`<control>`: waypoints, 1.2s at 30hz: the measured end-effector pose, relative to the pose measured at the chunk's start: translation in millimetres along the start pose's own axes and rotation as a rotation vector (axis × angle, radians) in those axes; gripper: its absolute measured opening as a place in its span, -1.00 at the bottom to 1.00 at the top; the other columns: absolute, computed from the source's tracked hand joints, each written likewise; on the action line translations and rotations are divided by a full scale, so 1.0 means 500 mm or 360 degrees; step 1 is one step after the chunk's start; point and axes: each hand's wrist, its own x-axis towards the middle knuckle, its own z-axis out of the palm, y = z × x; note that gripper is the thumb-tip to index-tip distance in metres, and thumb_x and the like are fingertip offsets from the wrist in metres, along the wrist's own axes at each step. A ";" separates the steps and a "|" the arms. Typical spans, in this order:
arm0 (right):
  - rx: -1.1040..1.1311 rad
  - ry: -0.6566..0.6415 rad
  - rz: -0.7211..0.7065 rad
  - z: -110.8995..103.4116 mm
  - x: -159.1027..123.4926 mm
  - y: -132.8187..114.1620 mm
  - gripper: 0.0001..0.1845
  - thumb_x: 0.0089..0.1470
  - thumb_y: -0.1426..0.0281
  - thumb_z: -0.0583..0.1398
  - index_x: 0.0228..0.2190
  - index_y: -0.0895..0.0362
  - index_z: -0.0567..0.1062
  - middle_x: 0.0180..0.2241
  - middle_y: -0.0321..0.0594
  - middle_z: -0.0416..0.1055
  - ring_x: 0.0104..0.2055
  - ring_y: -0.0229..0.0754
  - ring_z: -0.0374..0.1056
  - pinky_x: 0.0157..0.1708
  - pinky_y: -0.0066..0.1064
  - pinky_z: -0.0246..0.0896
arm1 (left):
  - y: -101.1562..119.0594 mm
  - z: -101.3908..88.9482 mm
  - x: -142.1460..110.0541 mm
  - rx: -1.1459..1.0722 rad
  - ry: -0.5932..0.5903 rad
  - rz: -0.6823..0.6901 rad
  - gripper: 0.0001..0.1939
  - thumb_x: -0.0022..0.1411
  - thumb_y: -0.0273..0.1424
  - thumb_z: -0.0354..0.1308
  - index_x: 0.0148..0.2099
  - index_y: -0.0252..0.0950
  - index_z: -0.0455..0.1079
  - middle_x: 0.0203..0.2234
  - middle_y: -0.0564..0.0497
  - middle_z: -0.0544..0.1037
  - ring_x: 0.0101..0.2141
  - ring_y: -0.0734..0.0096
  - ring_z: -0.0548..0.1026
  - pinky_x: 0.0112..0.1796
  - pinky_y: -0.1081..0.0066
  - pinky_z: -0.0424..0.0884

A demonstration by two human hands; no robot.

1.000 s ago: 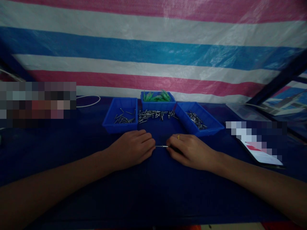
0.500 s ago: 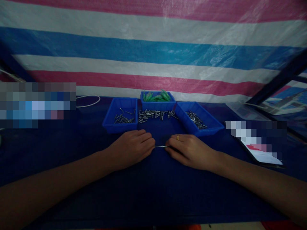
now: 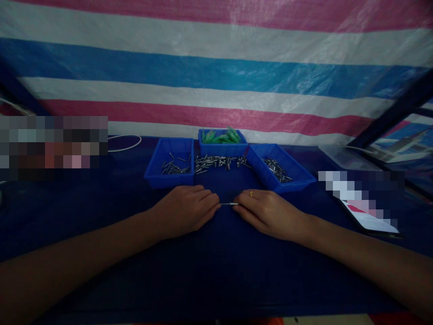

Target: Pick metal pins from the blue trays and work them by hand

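A pop rivet point(image 3: 229, 204) lies level between my two hands, above the dark blue table. My left hand point(image 3: 187, 210) is closed, its fingertips pinching the thin pin end. On the other side my right hand point(image 3: 265, 210), with a gold ring on one finger, pinches the thicker end, whose flange shows just outside the fingertips. Beyond the hands, many loose rivets point(image 3: 219, 161) are spread on the table between the bins. More rivets lie in the left blue bin point(image 3: 154, 176) and in the right blue bin point(image 3: 299, 176).
A small blue bin point(image 3: 223, 148) at the back holds green plastic pieces point(image 3: 216, 136). On the right lies a phone point(image 3: 375, 220), partly blurred out. A white cable point(image 3: 130, 146) loops at the left, beside a pixelated patch. Striped plastic sheeting point(image 3: 216, 72) hangs behind the table.
Both hands stay close to where they were, still holding the rivet. The rivet has risen very slightly in the view, and a little more of its thick end shows by my right fingertips.
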 end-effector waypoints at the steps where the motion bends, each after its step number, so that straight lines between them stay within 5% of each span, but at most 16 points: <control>1: 0.0024 -0.0006 0.0008 0.000 -0.001 0.000 -0.71 0.26 0.33 -0.08 -0.30 0.21 0.36 -0.44 -0.19 0.35 -0.41 -0.24 0.31 -0.37 -0.42 0.20 | 0.000 0.000 -0.001 -0.0005 -0.0017 -0.0006 -0.72 0.35 -0.39 -0.16 -0.37 -0.32 0.29 -0.56 0.06 0.41 -0.52 0.45 0.36 -0.46 0.46 0.25; 7: 0.0122 0.0034 0.0070 0.000 -0.003 0.001 -0.76 0.26 0.33 -0.05 -0.19 0.19 0.32 -0.35 -0.17 0.41 -0.36 -0.22 0.38 -0.34 -0.41 0.26 | 0.000 0.001 -0.003 0.0003 -0.0090 -0.0032 -0.71 0.36 -0.38 -0.19 -0.36 -0.32 0.27 -0.59 0.07 0.39 -0.55 0.45 0.38 -0.50 0.46 0.23; 17: 0.0004 0.0034 -0.0001 -0.001 -0.001 0.000 -0.64 0.29 0.32 -0.13 -0.34 0.20 0.37 -0.48 -0.21 0.35 -0.45 -0.25 0.32 -0.39 -0.43 0.22 | -0.002 -0.003 0.002 0.0002 -0.0101 -0.0019 -0.71 0.34 -0.37 -0.17 -0.39 -0.31 0.27 -0.59 0.08 0.39 -0.55 0.44 0.38 -0.50 0.44 0.21; 23: 0.0132 0.0044 0.0079 -0.002 -0.001 -0.001 -0.77 0.24 0.30 -0.02 -0.20 0.19 0.30 -0.34 -0.17 0.41 -0.35 -0.21 0.39 -0.34 -0.41 0.27 | -0.003 0.001 0.000 0.0018 -0.0085 -0.0019 -0.70 0.35 -0.38 -0.17 -0.39 -0.31 0.28 -0.59 0.07 0.40 -0.54 0.44 0.37 -0.50 0.45 0.19; 36: -0.0028 0.0054 -0.0035 0.001 0.000 0.003 -0.66 0.28 0.33 -0.11 -0.34 0.21 0.38 -0.47 -0.22 0.33 -0.45 -0.27 0.29 -0.41 -0.44 0.19 | -0.004 0.000 0.001 0.0015 -0.0078 -0.0036 -0.71 0.34 -0.37 -0.16 -0.38 -0.30 0.29 -0.57 0.07 0.42 -0.52 0.44 0.40 -0.47 0.45 0.22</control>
